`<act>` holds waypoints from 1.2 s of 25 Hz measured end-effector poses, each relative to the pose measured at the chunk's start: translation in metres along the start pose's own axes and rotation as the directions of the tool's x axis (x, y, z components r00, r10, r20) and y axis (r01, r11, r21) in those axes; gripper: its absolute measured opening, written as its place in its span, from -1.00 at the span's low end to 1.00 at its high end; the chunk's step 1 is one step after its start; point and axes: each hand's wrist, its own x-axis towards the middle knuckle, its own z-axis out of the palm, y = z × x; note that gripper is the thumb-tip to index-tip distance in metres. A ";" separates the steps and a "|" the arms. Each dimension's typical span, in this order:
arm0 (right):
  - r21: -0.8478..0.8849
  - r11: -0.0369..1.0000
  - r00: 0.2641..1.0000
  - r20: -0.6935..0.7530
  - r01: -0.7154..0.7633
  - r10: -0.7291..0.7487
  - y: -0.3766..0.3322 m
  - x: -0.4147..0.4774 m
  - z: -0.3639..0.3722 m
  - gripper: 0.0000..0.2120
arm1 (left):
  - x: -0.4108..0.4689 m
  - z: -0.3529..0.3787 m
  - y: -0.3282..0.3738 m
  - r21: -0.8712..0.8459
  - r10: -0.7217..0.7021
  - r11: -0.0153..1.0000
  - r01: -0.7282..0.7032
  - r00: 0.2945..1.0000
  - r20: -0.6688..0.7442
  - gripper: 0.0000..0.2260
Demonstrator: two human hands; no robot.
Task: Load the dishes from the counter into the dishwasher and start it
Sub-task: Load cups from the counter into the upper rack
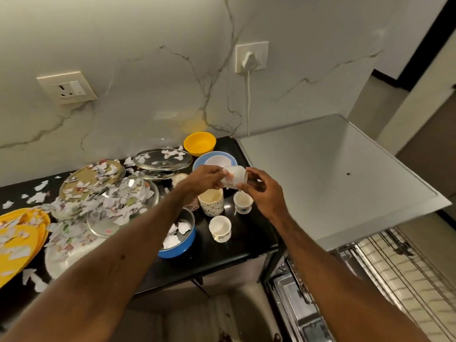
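Both my hands hold a small white cup (235, 176) tipped on its side above the black counter (249, 240). My left hand (206, 178) grips its left end, and my right hand (262, 191) pinches its right end. Below it stand a patterned cream mug (211, 202) and two small white cups (243, 201) (220, 228). A blue steel-lined bowl (181, 239) with paper scraps sits nearer me. The dishwasher (333, 169) stands at the right with its silver top, and its pulled-out wire rack (399, 262) shows below.
Glass lids (162, 160), a brass plate (91, 176), a glass bowl and yellow plates (19, 238) at the left are strewn with torn paper. A yellow bowl (199, 143) and a blue plate (197, 164) stand by the wall. A plugged white cord (248, 99) hangs from the socket.
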 end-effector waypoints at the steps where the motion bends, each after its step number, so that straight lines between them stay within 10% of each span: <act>1: 0.020 0.999 0.999 -0.028 -0.030 0.031 0.005 -0.005 -0.010 -0.47 | 0.006 0.014 0.000 -0.049 0.003 0.999 -0.002 1.000 0.028 -0.79; 19: 0.059 0.932 0.931 -0.065 -0.356 0.360 0.091 -0.096 -0.261 -0.41 | 0.045 0.279 0.066 -0.113 -0.153 0.959 0.260 0.810 0.566 -0.77; 24: 0.107 0.880 0.882 -0.043 -0.462 0.469 0.129 -0.132 -0.301 -0.50 | 0.046 0.337 0.060 0.264 -0.185 0.963 0.049 0.835 0.518 -0.71; 30: 0.137 0.784 0.785 -0.057 -0.606 0.617 0.178 -0.177 -0.327 -0.59 | 0.053 0.372 0.027 0.842 -0.229 0.432 -0.325 0.863 0.450 -0.24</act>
